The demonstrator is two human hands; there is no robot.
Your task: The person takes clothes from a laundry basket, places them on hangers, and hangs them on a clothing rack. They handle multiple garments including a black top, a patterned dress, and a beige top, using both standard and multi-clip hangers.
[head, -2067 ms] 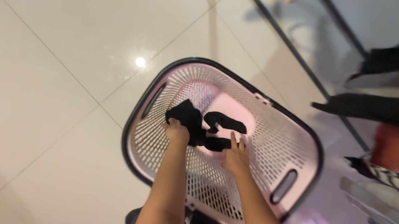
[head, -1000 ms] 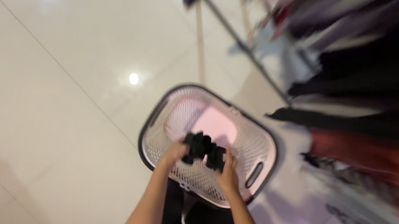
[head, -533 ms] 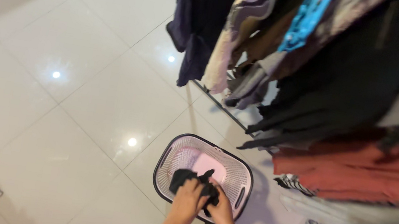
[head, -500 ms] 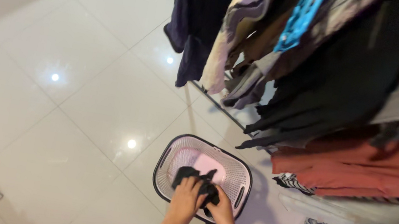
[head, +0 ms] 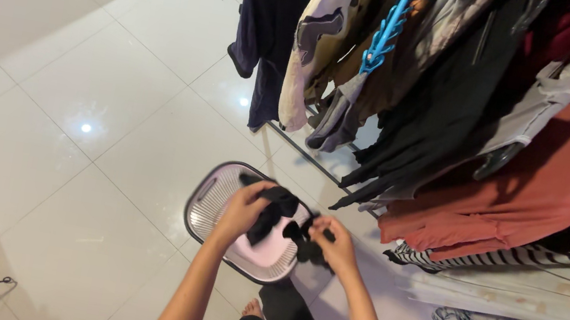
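Clothes hang on a rack (head: 465,98) at far right; a blue hanger (head: 388,27) among them; glossy floor tiles (head: 83,72) left.

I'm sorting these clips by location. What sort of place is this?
Most likely a laundry-drying spot inside a home. Clothes hang crowded on a drying rack, a pink laundry basket sits on the glossy tiled floor, and both hands hold small black garments above it.

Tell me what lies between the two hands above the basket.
In the head view, a small black garment stretches between the left hand and right hand, above the pink basket.
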